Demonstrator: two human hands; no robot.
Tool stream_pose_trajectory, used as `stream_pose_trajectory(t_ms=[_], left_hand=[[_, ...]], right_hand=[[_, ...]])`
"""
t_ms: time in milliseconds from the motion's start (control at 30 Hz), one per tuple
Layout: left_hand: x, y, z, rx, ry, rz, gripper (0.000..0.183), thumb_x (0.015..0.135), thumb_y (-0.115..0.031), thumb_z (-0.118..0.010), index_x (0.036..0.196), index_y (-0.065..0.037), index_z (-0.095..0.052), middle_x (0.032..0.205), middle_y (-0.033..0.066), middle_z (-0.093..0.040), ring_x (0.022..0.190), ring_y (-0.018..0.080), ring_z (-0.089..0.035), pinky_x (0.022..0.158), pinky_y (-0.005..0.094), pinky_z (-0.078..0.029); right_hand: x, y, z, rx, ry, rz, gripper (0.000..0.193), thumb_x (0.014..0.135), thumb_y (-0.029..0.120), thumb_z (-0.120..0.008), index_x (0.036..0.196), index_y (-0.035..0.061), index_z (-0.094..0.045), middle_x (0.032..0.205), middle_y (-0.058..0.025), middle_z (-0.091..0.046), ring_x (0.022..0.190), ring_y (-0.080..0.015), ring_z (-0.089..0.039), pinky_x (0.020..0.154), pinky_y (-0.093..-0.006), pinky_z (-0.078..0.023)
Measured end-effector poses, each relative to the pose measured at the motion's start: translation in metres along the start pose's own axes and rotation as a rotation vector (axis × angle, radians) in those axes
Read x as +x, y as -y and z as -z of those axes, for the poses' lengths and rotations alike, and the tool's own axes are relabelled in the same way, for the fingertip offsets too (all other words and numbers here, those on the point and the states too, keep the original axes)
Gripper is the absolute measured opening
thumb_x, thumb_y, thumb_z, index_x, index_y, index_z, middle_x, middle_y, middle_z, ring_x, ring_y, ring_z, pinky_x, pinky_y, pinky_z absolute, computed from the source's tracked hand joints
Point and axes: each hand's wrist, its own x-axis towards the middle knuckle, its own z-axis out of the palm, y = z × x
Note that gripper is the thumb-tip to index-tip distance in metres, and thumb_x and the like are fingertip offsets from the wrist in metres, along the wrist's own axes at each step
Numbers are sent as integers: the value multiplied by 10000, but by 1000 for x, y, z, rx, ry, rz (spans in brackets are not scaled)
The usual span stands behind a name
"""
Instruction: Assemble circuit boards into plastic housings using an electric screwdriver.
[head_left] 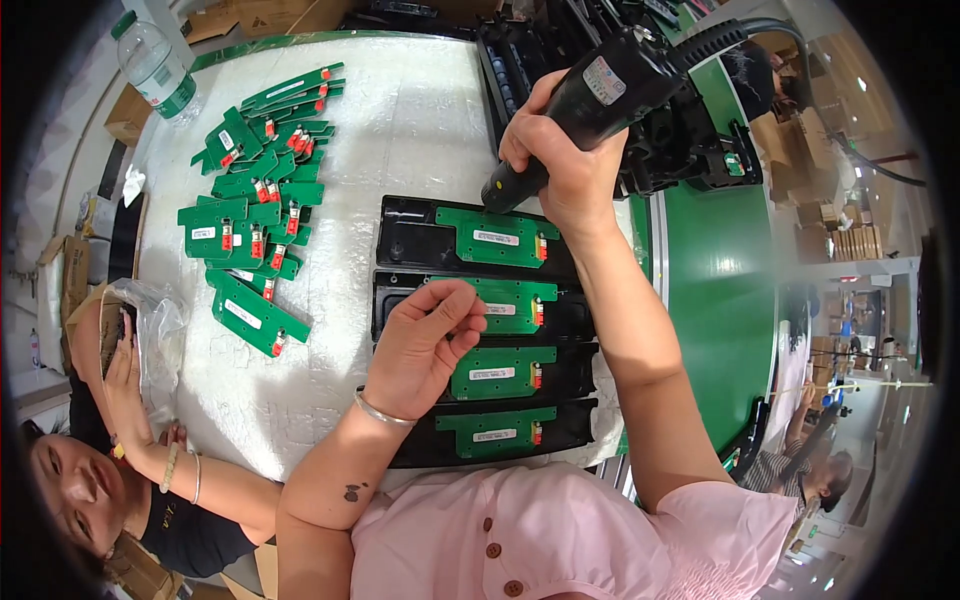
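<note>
My right hand (572, 160) grips a black corded electric screwdriver (612, 88). The screwdriver slants down to the left, its nose at the upper edge of a green circuit board (488, 251). That board lies in the farthest of several long black plastic panels (410, 240), lined up one below another, each carrying a similar board. Above the second panel hovers my left hand (425, 335), thumb and fingers pinched together. Whatever is between the fingertips, if anything, is too small to tell. The hand partly covers the second circuit board (518, 322).
Loose green circuit boards with red-and-white parts (250, 215) lie heaped on the white padded tabletop (370, 120). A green-capped bottle (155, 70) stands far left. Another person's hand (124, 370) is by a clear plastic bag (158, 325). Black plastic assemblies (660, 140) crowd the back right.
</note>
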Motion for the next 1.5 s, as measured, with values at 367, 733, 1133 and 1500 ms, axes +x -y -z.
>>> stream_pose_trajectory(t_ms=[367, 733, 1133, 1500], left_hand=[[-2, 0, -2, -212, 76, -7, 146, 885, -128, -537, 974, -24, -587, 886, 48, -610, 775, 98, -592, 648, 179, -515], [-6, -1, -3, -210, 118, 30, 151, 890, -135, -531, 962, -11, -580, 840, 61, -613, 724, 112, -598, 646, 204, -523], [3, -2, -11, -58, 80, 28, 406, 939, -201, -429, 1248, 59, -391, 1155, 193, -516, 1043, 240, -537, 941, 325, -428], [0, 1, -7, 26, 106, -11, 173, 949, -175, -396, 1000, -41, -491, 959, 149, -592, 856, 209, -592, 728, 266, -482]], right_hand=[[-54, 93, -1, 406, 298, 245, 277, 710, 55, -541, 948, 110, -409, 502, 63, -449, 397, -63, -450, 418, -198, -393], [-62, 97, -5, 367, 265, 272, 265, 730, 51, -582, 943, 109, -436, 520, 60, -481, 412, -57, -463, 435, -189, -407], [-26, 28, -28, 207, 75, 94, 249, 745, 47, -500, 977, 48, -411, 590, -15, -419, 484, -112, -394, 529, -287, -371], [-9, 1, -28, 116, 58, 25, 236, 702, -23, -498, 928, -1, -433, 591, -51, -483, 482, -139, -453, 531, -309, -423]])
